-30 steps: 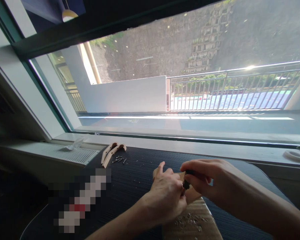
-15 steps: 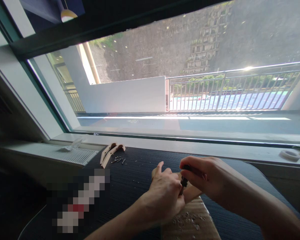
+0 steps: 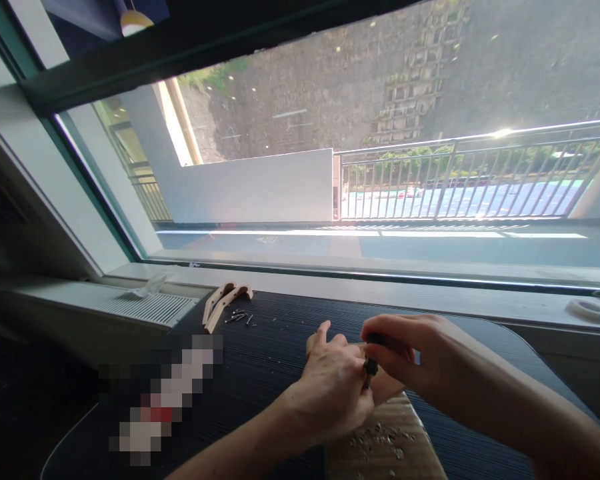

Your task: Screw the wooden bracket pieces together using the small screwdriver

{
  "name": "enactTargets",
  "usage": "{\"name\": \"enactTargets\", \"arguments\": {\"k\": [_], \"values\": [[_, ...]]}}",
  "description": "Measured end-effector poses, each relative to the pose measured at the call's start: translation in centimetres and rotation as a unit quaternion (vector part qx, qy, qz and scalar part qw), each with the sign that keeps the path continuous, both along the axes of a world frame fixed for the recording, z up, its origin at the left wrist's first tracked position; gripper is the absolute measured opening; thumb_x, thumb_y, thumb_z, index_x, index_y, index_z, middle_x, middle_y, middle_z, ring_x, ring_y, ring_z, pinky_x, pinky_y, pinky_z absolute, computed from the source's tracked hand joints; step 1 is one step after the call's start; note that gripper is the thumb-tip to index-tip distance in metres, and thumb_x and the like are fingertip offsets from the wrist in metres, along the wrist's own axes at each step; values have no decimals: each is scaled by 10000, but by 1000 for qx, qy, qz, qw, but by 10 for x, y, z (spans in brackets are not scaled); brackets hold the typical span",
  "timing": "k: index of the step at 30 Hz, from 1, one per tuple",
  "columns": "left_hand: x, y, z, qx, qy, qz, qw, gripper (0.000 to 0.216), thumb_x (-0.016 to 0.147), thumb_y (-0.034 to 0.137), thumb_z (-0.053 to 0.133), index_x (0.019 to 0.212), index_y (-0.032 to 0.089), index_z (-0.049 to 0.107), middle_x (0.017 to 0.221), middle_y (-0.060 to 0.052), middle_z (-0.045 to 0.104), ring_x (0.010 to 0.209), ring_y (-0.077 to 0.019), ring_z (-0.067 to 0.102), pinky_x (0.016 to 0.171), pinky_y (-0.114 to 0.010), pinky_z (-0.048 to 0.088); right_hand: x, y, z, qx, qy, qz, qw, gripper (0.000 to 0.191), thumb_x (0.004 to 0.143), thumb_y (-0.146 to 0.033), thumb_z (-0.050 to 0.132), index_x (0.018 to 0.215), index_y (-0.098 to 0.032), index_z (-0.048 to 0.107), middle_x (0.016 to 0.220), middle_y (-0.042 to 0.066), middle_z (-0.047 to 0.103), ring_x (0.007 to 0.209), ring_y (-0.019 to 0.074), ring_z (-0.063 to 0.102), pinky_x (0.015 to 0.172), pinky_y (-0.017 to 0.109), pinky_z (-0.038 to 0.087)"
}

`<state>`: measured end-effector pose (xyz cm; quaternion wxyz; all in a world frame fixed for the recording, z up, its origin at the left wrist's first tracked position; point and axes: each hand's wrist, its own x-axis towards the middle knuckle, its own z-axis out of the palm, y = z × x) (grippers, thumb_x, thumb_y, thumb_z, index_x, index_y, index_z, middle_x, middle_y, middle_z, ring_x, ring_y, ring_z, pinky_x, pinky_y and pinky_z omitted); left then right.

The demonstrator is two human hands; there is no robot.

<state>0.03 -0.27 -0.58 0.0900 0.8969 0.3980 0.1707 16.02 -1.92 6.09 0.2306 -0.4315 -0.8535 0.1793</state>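
Observation:
My right hand (image 3: 405, 343) is closed round the black handle of a screwdriver (image 3: 371, 365), whose shaft points down beside my left thumb. Its tip is hidden from me. My left hand (image 3: 333, 387) presses down on a pale wooden piece (image 3: 387, 385), fingers bent over it and the index finger raised. Most of that wood is covered by my hands. Beneath lies a brown cardboard sheet (image 3: 380, 460) strewn with small shavings or bits.
Two curved wooden pieces (image 3: 223, 308) and several screws (image 3: 237, 315) lie at the far left of the black table (image 3: 280, 313). A blurred-out item (image 3: 167, 400) is nearer. Behind are a window sill (image 3: 300, 283), a vent (image 3: 155, 308) with clear plastic, and tape rolls (image 3: 587, 309).
Both hands stay at nearly the same place. The right fingers have shifted slightly round the screwdriver handle. The whole view has moved a little.

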Motion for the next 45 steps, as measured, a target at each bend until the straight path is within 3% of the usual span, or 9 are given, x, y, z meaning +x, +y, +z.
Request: {"name": "enactTargets", "arguments": {"k": [4,10,15,24,32,39,42,45], "values": [[1,-1,3,8,33,6,999,134,744,265,525,721,175,621,793,-21,648,860,-198,558,1061,-530,178,2,4,-1,5,-8,-20,1000,236,880,-312,435,758,-188,595,599,-33,533,531,87,409,474,203,301],[1,-1,5,0,28,5,1000,185,772,291,505,670,182,614,758,-11,639,870,-202,549,1049,-550,171,4,2,-4,27,-12,-35,999,227,871,-326,451,852,-199,639,616,-18,597,513,93,466,468,200,318],[1,0,5,9,50,-1,999,151,748,269,525,678,171,616,750,-17,641,851,-197,545,1045,-548,182,8,1,-7,84,-1,-36,996,279,863,-275,455,1080,-239,626,864,30,686,669,139,592,558,214,401],[1,1,5,8,52,1,999,166,734,268,527,630,167,609,735,-9,639,805,-170,540,1050,-533,195,9,5,-4,62,4,-32,998,230,859,-309,463,950,-206,649,712,18,657,578,123,542,514,217,374],[2,0,6,4,54,3,999,210,770,308,510,657,177,631,724,-21,640,866,-204,550,1051,-548,172,6,4,-7,40,-31,-45,998,230,878,-350,448,910,-215,631,603,-25,593,497,96,464,463,220,295],[1,-1,-1,18,13,2,1000,169,782,291,500,737,197,632,830,-7,656,885,-209,552,1035,-569,180,8,-7,4,91,-22,-23,995,246,882,-322,447,889,-218,670,770,26,640,611,117,544,554,213,376],[2,-1,-3,14,-6,0,1000,147,782,268,495,775,216,632,937,6,655,920,-206,548,1041,-568,173,8,-7,4,90,-14,-11,996,236,876,-305,456,926,-219,670,782,29,646,618,120,551,564,213,392],[2,-1,-2,8,0,4,1000,154,780,280,496,753,209,630,915,-3,657,938,-209,545,1050,-558,168,7,-4,2,86,-2,0,996,234,873,-287,456,938,-214,669,768,26,652,616,123,550,574,217,401]]}}
